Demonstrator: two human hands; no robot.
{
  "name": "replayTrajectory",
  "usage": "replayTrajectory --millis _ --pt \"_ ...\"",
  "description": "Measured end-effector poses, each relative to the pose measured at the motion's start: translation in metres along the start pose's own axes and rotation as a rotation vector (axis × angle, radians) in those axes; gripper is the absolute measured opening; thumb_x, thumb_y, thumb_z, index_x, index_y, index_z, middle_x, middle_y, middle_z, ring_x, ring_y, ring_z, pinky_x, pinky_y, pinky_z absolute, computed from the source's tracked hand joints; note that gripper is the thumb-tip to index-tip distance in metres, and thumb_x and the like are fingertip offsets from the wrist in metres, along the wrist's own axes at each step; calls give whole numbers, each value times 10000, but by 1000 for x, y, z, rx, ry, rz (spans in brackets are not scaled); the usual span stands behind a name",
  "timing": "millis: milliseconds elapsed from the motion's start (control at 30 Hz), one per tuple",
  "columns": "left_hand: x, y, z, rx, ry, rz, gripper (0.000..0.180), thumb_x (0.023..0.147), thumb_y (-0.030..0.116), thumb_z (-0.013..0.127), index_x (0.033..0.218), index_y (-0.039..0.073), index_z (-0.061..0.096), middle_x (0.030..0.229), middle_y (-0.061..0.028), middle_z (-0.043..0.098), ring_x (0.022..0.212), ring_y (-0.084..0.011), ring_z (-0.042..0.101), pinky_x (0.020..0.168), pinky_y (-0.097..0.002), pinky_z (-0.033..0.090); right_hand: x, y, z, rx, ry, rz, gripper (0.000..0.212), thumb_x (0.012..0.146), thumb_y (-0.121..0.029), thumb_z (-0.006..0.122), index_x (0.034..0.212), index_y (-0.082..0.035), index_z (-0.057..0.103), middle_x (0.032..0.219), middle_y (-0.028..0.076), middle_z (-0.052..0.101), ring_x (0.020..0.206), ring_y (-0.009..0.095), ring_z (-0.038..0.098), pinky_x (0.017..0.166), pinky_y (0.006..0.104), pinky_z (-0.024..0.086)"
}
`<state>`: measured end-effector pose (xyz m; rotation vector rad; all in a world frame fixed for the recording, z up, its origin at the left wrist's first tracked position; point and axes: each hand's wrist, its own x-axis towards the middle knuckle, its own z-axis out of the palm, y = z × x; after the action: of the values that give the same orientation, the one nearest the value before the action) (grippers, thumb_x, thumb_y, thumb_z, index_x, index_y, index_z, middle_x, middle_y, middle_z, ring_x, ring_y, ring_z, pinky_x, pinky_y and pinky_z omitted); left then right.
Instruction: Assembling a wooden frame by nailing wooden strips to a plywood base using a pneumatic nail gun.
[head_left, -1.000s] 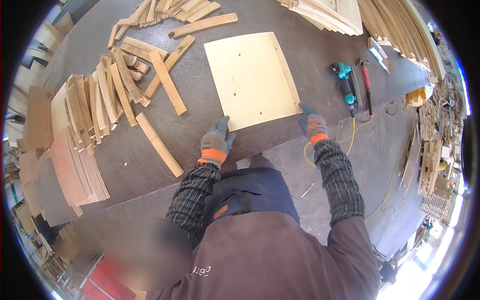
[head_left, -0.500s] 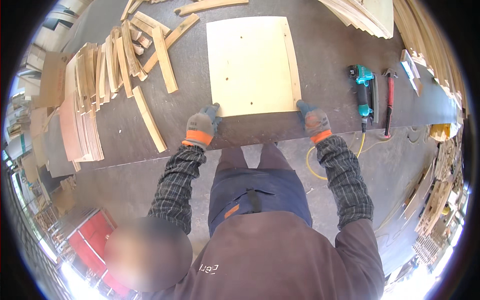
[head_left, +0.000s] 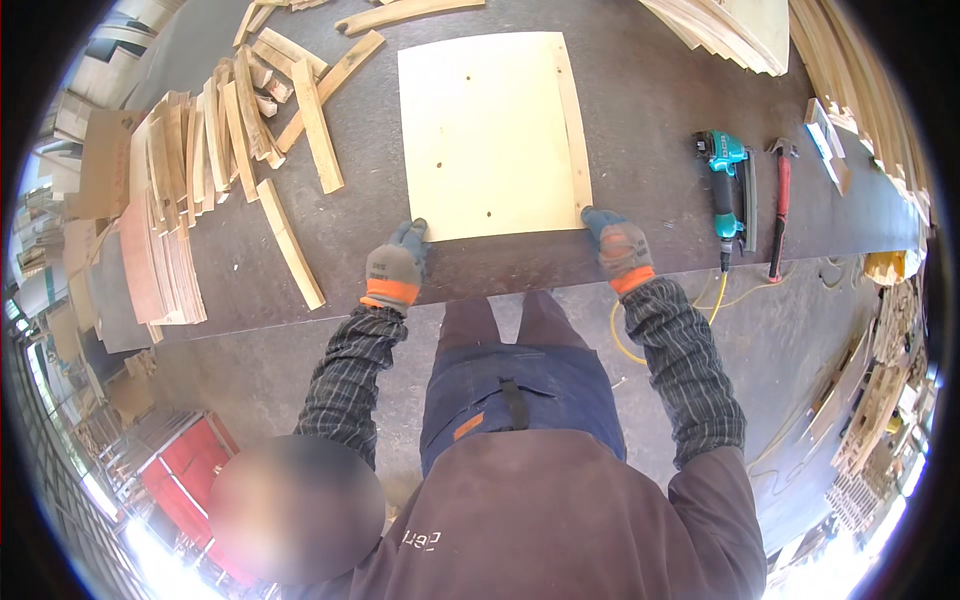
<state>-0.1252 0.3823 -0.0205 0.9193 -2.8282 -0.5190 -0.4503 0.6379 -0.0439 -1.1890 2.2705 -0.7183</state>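
L hand [head_left: 395, 264], R hand [head_left: 622, 246] — reaching fwd, apart, grips holding wood panel [head_left: 490, 135], nr corners

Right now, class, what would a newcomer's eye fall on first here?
Probably the pale panel at upper centre, with the left hand and right hand at its near corners. Next, the teal tool to its right, beside the red-handled hammer. Then the wood strips strewn across the left of the table.

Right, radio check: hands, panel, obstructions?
Left hand, right hand at near corners of wooden panel. Panel apparently on dark table. Teal power tool, hammer off right, clear.
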Motion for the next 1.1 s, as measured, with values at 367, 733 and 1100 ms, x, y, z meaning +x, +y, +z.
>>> replayTrajectory --millis 367,733,1100 --pt "2 20 -10 -1118 -29 -787 392 1057 250 658 1320 -41 669 876 -17 672 753 -72 623 579 -239 460 16 -21 -8 -62 -151 185 244 1021 -220 635 1191 -73 729 1068 160 773 948 332 737 816 418 583" --pt "11 41 -41 206 -79 -53 452 901 321 828 1256 54 737 1313 -155 692 1206 -317 666 952 -454 562 14 -9 -1 -274 -58 -43 197 1046 -250 577 1074 -81 675 971 156 729 852 343 718 740 441 581" --pt "70 131 46 -166 101 332 228 857 218 817 1055 112 775 1386 -121 648 1349 -381 571 1172 -566 443 12 -21 -33 -605 -277 68 307 1054 -362 613 1099 -85 737 968 184 759 944 385 729 838 451 587"
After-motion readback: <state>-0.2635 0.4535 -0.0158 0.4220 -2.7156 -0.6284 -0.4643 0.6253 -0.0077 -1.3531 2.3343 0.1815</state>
